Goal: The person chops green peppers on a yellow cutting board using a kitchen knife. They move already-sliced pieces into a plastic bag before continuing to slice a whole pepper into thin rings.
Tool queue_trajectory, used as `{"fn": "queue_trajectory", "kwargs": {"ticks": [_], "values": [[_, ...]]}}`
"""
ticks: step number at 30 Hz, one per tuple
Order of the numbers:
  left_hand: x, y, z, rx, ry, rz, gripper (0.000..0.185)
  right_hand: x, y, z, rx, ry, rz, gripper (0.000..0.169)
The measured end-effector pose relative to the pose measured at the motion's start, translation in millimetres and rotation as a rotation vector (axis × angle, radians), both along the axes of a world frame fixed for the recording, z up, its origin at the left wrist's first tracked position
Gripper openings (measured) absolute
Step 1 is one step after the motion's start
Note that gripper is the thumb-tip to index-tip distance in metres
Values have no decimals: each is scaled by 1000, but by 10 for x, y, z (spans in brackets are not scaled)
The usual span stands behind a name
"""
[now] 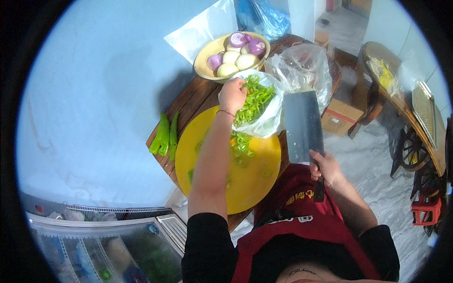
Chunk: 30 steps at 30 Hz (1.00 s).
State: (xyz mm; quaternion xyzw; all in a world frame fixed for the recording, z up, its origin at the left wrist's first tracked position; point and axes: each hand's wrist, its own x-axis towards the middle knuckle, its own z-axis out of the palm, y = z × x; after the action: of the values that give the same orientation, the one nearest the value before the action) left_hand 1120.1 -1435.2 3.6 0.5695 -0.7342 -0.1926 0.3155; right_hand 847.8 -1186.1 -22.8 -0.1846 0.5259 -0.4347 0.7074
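Observation:
My right hand (327, 169) grips the dark handle of a broad cleaver (303, 123), its blade pointing away from me, to the right of the cutting board. My left hand (233, 94) reaches across the yellow round cutting board (258, 184) to the left side of a white plastic bag (267, 127). Its fingers curl at the sliced green peppers (256, 102) heaped in the bag; whether they pinch anything is hidden. A few pepper rings (242, 145) lie on the board just below the bag. Part of the board is covered by my left forearm.
Whole green peppers (162, 136) lie at the wooden table's (198, 90) left corner. Behind the bag stands a yellow bowl (203, 67) of onions (230, 57). A clear plastic bag (304, 63) sits at right. A glass-topped freezer (148, 244) is lower left; a cardboard box (339, 116) is right.

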Motion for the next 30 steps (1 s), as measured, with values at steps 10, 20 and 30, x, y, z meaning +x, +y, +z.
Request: {"fn": "queue_trajectory", "kwargs": {"ticks": [10, 20, 30], "values": [[-419, -339, -102, -272, -348, -229, 34, -42, -9, 44, -3, 62, 51, 22], [-160, 98, 121, 152, -259, -325, 28, -82, -73, 12, -2, 150, 95, 26], [-531, -621, -82, -347, -926, -133, 14, -53, -53, 87, -8, 94, 55, 25]]}}
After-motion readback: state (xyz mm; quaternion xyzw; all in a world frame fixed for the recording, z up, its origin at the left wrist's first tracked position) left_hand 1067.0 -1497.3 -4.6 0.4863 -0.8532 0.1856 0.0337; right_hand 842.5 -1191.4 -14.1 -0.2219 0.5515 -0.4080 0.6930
